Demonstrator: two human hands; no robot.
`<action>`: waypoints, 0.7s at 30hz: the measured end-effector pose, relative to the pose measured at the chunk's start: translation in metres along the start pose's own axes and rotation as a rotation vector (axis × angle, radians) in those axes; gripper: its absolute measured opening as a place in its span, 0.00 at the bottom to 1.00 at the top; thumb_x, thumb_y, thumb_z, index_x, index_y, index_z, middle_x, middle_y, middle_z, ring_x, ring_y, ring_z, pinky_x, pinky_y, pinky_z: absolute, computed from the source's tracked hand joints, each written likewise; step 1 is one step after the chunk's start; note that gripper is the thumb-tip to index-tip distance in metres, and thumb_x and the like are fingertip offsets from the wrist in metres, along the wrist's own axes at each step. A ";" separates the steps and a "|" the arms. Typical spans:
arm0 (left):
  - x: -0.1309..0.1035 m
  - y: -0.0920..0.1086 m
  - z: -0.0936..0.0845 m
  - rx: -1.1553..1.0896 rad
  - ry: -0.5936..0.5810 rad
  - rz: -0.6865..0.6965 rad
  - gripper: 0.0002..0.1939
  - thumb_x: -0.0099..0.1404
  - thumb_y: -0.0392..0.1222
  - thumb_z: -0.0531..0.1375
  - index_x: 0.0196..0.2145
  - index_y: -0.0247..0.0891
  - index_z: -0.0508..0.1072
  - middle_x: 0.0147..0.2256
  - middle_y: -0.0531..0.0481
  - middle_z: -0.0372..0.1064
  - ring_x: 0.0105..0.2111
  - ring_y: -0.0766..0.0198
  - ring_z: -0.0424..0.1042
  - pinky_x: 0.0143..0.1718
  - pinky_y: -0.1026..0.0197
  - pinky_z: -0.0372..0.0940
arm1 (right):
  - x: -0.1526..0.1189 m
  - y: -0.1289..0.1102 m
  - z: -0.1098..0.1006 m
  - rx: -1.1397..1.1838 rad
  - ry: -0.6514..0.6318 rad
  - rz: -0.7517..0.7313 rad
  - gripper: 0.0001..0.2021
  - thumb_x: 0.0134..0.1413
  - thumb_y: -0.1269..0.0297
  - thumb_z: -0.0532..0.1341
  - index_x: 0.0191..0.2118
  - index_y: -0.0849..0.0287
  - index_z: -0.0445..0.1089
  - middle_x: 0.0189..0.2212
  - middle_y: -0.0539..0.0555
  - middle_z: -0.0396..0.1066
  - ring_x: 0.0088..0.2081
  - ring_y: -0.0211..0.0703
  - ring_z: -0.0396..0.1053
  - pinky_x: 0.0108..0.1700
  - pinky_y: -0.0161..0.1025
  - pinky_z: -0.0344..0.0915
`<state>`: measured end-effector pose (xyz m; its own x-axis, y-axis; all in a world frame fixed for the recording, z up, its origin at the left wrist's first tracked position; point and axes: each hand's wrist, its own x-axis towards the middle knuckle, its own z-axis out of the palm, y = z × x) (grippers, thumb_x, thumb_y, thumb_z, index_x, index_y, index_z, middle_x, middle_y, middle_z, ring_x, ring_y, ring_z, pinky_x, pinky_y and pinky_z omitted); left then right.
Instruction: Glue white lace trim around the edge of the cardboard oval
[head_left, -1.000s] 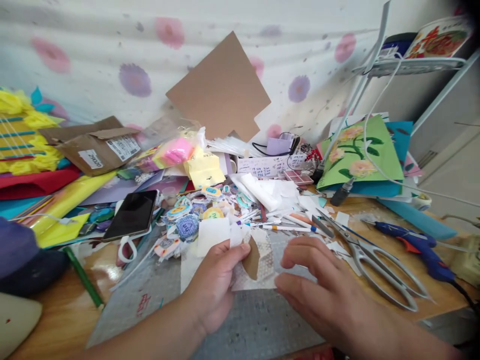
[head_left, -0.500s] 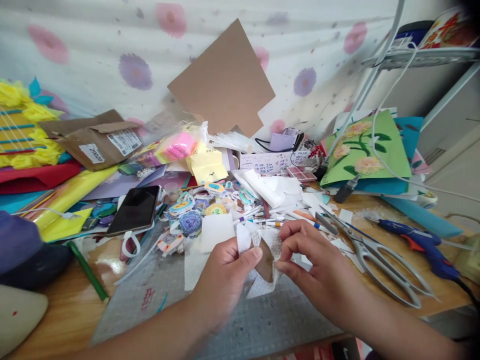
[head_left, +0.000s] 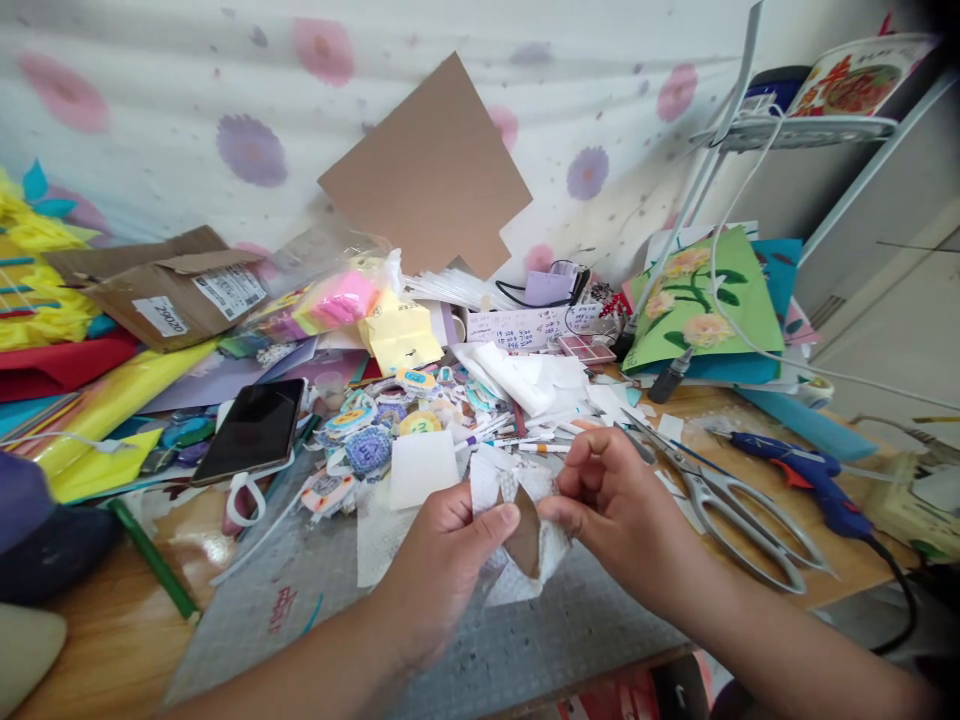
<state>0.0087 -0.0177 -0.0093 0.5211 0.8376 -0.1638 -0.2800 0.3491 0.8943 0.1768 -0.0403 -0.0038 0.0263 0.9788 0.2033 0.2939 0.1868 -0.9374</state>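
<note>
Head camera view shows two hands close to the near edge of the tabletop, above a grey cutting mat (head_left: 480, 640). Left hand (head_left: 442, 560) pinches a small piece of white bumpy paper (head_left: 551, 555) with a brown cardboard shape (head_left: 525, 535) stuck in it; its fingers are closed on the left side of it. Right hand (head_left: 611, 510) has its fingers closed on the top right side of the same paper. The paper is held up just over the mat, between the two hands.

Just right of the right hand lie big silver scissors (head_left: 731, 510). Farther right, near the right edge, is a blue glue gun (head_left: 806, 480). To the left sits a black phone (head_left: 251, 430), and a green pencil (head_left: 150, 560) lies near the left edge. Behind the hands is a heap of little round stickers (head_left: 375, 430) and white paper scraps (head_left: 525, 380). Farther back are a cardboard box (head_left: 161, 290), a green flower card (head_left: 697, 305) and a brown cardboard sheet (head_left: 427, 170) leaning on the flowered wall.
</note>
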 end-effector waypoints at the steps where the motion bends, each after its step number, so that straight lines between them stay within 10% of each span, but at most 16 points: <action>1: 0.000 0.000 0.000 -0.006 0.001 -0.002 0.08 0.60 0.39 0.61 0.36 0.37 0.77 0.30 0.48 0.74 0.31 0.63 0.69 0.36 0.62 0.63 | 0.001 0.000 -0.001 0.047 0.007 0.004 0.15 0.51 0.62 0.62 0.37 0.52 0.52 0.21 0.41 0.61 0.22 0.34 0.59 0.25 0.32 0.57; 9: 0.006 0.001 0.000 -0.139 0.124 0.013 0.09 0.59 0.40 0.61 0.38 0.37 0.76 0.32 0.47 0.76 0.30 0.61 0.72 0.35 0.60 0.64 | -0.007 0.008 -0.002 0.443 -0.057 0.134 0.15 0.57 0.57 0.59 0.44 0.50 0.52 0.30 0.46 0.69 0.28 0.36 0.70 0.32 0.37 0.66; 21: 0.004 -0.002 0.002 -0.208 0.083 0.033 0.06 0.59 0.40 0.62 0.30 0.34 0.72 0.25 0.51 0.70 0.23 0.68 0.65 0.22 0.66 0.59 | -0.015 0.015 0.016 0.261 -0.019 -0.024 0.28 0.46 0.66 0.68 0.49 0.45 0.53 0.27 0.43 0.62 0.28 0.36 0.64 0.31 0.35 0.62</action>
<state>0.0131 -0.0159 -0.0113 0.4429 0.8789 -0.1772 -0.4605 0.3926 0.7961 0.1652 -0.0512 -0.0254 0.0037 0.9746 0.2238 0.0376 0.2235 -0.9740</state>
